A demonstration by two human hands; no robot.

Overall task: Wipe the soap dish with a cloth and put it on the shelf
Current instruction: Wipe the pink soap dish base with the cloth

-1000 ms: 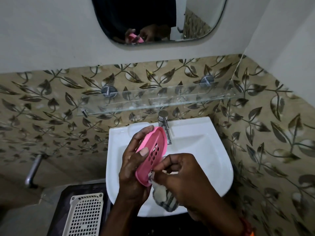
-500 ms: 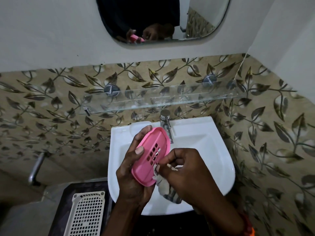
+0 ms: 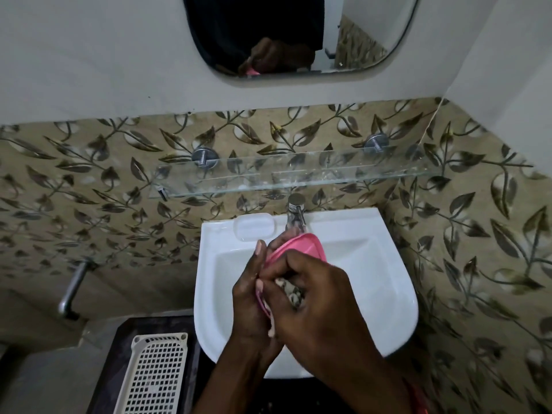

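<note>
The pink oval plastic soap dish (image 3: pixel 301 245) was up in the air over the white sink (image 3: pixel 388 294), not resting on anything. The left hand (image 3: pixel 251 297) held it from the left side, with fingers curled round its edge and the thumb along the rim. The right hand (image 3: pixel 316 303) was bunched up, with its fingers curled tight on a small checked cloth (image 3: pixel 291 291) and pushing it into the dish. Only a little bit of the cloth showed between the fingers.

The dish was tipped up on its edge. Its long way ran from near the person up toward the shiny metal tap (image 3: pixel 295 213), leaning a bit to the right. Its far end pointed at the tap. The hands hid most of it, so I could not tell for sure which way the hollow side faced.

To wipe well, I think the left hand should hold the dish firm so it does not slip. The right hand should rub the cloth along the long way, end to end, and into the corners and slots. Then the dish should be turned to do the back.

The clear glass shelf (image 3: pixel 298 174) sat on the wall above the sink, and the dish was not on it yet.
</note>
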